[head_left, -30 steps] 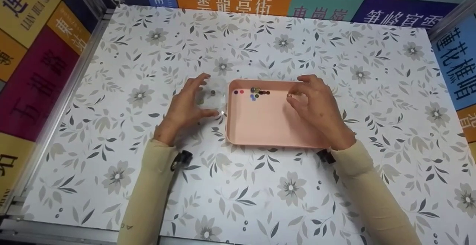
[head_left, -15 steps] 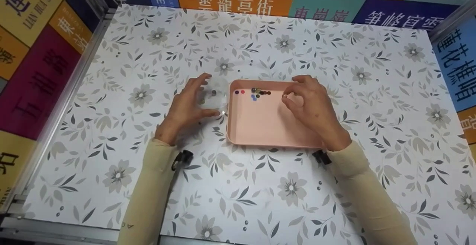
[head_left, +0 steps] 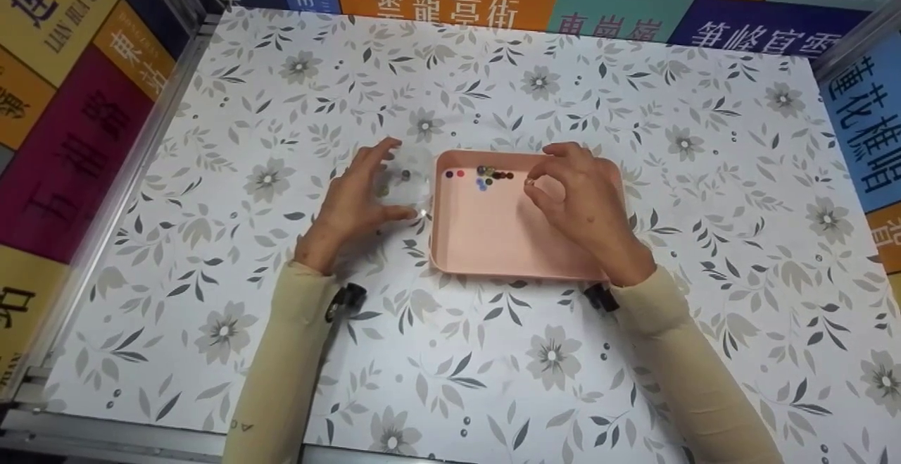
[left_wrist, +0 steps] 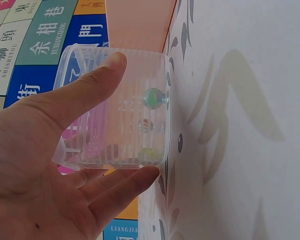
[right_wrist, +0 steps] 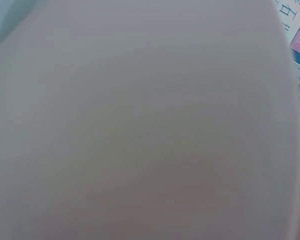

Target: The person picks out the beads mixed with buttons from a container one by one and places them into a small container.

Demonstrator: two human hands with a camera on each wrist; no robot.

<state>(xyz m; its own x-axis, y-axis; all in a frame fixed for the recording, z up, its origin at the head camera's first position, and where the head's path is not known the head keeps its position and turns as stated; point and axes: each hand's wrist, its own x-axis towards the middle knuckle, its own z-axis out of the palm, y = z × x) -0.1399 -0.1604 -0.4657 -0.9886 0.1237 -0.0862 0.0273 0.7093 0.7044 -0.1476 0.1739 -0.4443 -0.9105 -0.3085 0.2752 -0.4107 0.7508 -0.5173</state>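
Observation:
My left hand (head_left: 348, 200) grips a clear plastic box (left_wrist: 132, 75), thumb on one side and fingers on the other. Several glass marbles show through its ribbed wall, among them a green-blue marble (left_wrist: 153, 98) close to the base. Over the pink tray (head_left: 486, 246), just right of the box, my right hand (head_left: 584, 203) pinches a small shiny marble (head_left: 530, 182) between thumb and forefinger. Loose on the tray's floor, toward its far side, lie a red ball (head_left: 460, 174), a dark blue ball (head_left: 449, 174) and a cluster of dark, green and blue marbles (head_left: 488, 172).
White paper with grey flowers and leaves covers the table (head_left: 549, 358). Panels with large coloured lettering (head_left: 443, 6) stand along the back and both sides. A blurred pale surface (right_wrist: 150, 125) fills most of the right wrist view.
Pinching the marble, my right hand has moved left over the tray, nearer the cluster. My left hand and the clear box have stayed nearly in place.

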